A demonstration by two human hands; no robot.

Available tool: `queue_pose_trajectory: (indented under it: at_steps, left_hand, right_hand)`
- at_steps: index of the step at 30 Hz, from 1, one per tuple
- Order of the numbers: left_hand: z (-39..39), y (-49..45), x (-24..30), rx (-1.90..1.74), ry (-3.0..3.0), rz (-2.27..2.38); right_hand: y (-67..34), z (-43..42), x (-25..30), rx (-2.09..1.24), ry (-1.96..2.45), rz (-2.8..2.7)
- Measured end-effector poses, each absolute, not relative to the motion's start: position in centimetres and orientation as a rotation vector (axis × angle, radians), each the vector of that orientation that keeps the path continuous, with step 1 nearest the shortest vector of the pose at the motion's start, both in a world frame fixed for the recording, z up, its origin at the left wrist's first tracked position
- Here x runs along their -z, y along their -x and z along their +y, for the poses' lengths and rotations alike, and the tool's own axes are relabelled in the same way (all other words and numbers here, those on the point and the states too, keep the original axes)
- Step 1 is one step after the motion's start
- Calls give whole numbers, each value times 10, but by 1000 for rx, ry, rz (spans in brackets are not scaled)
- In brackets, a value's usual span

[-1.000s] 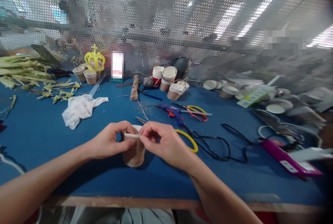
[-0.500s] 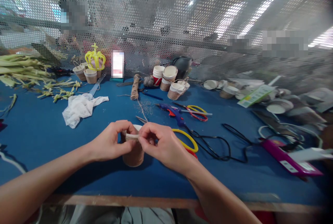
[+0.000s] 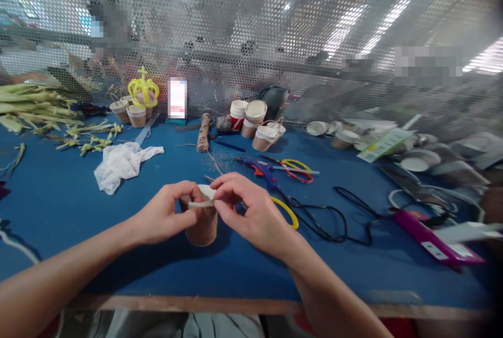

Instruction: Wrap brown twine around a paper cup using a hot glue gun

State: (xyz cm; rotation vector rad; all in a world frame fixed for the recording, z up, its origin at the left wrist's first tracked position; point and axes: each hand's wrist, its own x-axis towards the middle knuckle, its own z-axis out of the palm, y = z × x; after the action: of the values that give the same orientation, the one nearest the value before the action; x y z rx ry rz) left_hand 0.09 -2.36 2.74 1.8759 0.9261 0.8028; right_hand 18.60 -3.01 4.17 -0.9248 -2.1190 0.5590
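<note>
A small paper cup wrapped in brown twine [image 3: 203,225] stands on the blue table [image 3: 58,196], close to the front edge. My left hand [image 3: 165,215] is closed around the cup's left side near its white rim. My right hand [image 3: 247,212] pinches at the rim on the right side, its fingers pressed together on the top band. A thin strand of twine runs from behind the cup back to a twine spool [image 3: 203,131]. Yellow-handled scissors [image 3: 285,211] lie partly hidden behind my right hand.
A blue glue gun [image 3: 261,169] with a black cord, red-and-yellow scissors [image 3: 294,169], a white cloth [image 3: 120,162], stacked cups [image 3: 257,120], a yellow crown [image 3: 143,91], green leaves [image 3: 35,105] and a purple tool [image 3: 436,238] lie around. Perforated metal screen [image 3: 275,39] behind; people work beyond it.
My right hand's fingers have shifted slightly up and back along the cup's rim. The cup has turned or tilted a little. My left hand keeps its hold.
</note>
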Motion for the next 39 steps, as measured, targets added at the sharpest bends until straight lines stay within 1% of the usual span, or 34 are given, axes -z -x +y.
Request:
queue_pose_trajectory:
  at_steps: [6, 11, 13, 16, 18, 19, 25, 29, 33, 34, 36, 39]
  left_hand:
    - [-18, 4, -22, -929, -1861, 1005]
    - [-16, 4, -22, -925, -1779, 1015]
    - [-16, 4, -21, -900, -1725, 983]
    - [-18, 4, -19, -850, -1638, 926]
    - [-19, 4, -17, -814, -1593, 888]
    - [-19, 4, -16, -800, -1577, 871]
    - [-22, 2, -14, -730, -1522, 782]
    - [-25, 2, -16, -697, -1569, 631]
    - [-24, 3, -14, -720, -1595, 578]
    - [-23, 3, -12, -731, -1580, 587]
    - [-21, 4, -10, -765, -1540, 601]
    - [-18, 5, -7, -810, -1485, 603]
  right_hand:
    - [-189, -24, -36, -567, 1222, -2036]
    - [-193, -20, -35, -617, 1206, -2254]
    - [-195, -18, -36, -486, 1177, -2272]
    - [-196, -15, -38, -174, 1140, -2160]
    - [-194, -16, -40, -73, 1156, -2107]
    - [-192, -16, -42, -76, 1168, -2094]
    - [-173, -7, -54, -331, 1026, -2073]
    - [-153, 11, -60, -452, 949, -2186]
    - [-135, 29, -54, -947, 1081, -2285]
    - [-134, 34, -52, -1009, 1132, -2279]
    - [-141, 44, -47, -989, 1251, -2231]
    - [-174, 56, -45, -767, 1502, -2096]
